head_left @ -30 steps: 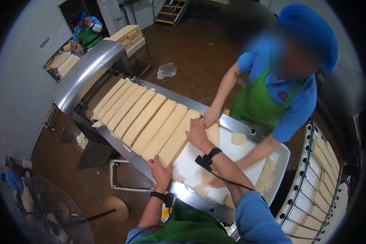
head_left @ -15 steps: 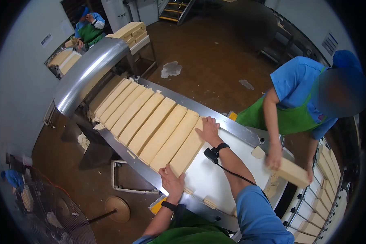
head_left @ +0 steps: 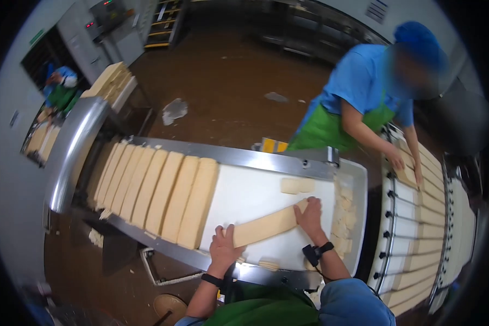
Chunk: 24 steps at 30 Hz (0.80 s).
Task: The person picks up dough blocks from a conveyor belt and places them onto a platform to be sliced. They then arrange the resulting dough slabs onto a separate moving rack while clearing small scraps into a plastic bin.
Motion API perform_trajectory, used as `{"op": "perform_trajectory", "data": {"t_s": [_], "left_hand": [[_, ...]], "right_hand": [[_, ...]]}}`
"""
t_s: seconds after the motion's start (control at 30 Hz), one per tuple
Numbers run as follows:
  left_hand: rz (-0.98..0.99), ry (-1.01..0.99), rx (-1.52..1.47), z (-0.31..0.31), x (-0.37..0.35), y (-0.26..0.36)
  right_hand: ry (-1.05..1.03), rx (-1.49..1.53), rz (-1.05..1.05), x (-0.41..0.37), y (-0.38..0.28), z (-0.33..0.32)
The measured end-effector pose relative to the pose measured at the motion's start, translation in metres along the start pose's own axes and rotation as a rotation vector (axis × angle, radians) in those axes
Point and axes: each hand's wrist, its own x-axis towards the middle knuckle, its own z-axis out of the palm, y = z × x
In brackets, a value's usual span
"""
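Observation:
A long pale dough-like slab (head_left: 269, 224) lies slantwise over the white belt (head_left: 242, 187), held at both ends. My left hand (head_left: 225, 249) grips its left end, fingers on the top and thumb at the near side. Around its right end are the fingers of my right hand (head_left: 309, 217). Several similar slabs (head_left: 165, 193) stand side by side at the left of the belt, apart from the held one. Two small flat pieces (head_left: 297, 186) rest beyond the held slab, and small scraps (head_left: 268, 264) lie along the near edge.
A curved metal hood (head_left: 76, 152) covers the belt's left end. At the right end sits a white tray (head_left: 359, 217) with scraps. A co-worker (head_left: 358, 92) handles a slab at the racked conveyor (head_left: 402, 239) on the right. Another person (head_left: 61, 89) stands far left.
The slab between my hands has come away from the row and moved right, turning to a flatter slant. The view has shifted. The co-worker's slab has moved from beside the belt onto the racked conveyor.

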Motion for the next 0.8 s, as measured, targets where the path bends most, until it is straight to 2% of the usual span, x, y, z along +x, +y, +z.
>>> {"op": "perform_trajectory", "data": {"t_s": [0.03, 0.13, 0.17, 0.27, 0.37, 0.5, 0.6, 0.73, 0.8], "left_hand": [[0.033, 0.014, 0.052, 0.008, 0.002, 0.001], [0.050, 0.060, 0.104, 0.024, 0.005, 0.000], [0.040, 0.068, 0.093, 0.021, 0.004, 0.005], [0.040, 0.139, 0.029, 0.027, -0.005, 0.009], [0.113, 0.252, 0.020, 0.043, -0.021, 0.029], [0.308, 0.322, 0.030, 0.065, -0.028, 0.092], [0.516, 0.368, -0.062, 0.098, -0.028, 0.166], [0.681, 0.298, -0.100, 0.149, -0.036, 0.285], [0.767, 0.238, -0.042, 0.166, -0.048, 0.349]], "right_hand": [[0.122, 0.029, -0.116, -0.015, 0.013, 0.013], [0.137, 0.050, -0.046, -0.040, -0.007, 0.003], [0.102, 0.138, 0.032, -0.042, -0.012, -0.001], [0.164, 0.245, 0.112, -0.058, -0.008, 0.007], [0.162, 0.344, 0.197, -0.080, 0.003, -0.023], [0.300, 0.401, 0.295, -0.096, 0.044, -0.101], [0.579, 0.334, 0.308, -0.099, 0.108, -0.145], [0.818, 0.261, 0.393, -0.092, 0.214, -0.226], [0.965, 0.192, 0.367, -0.087, 0.285, -0.249]]}}
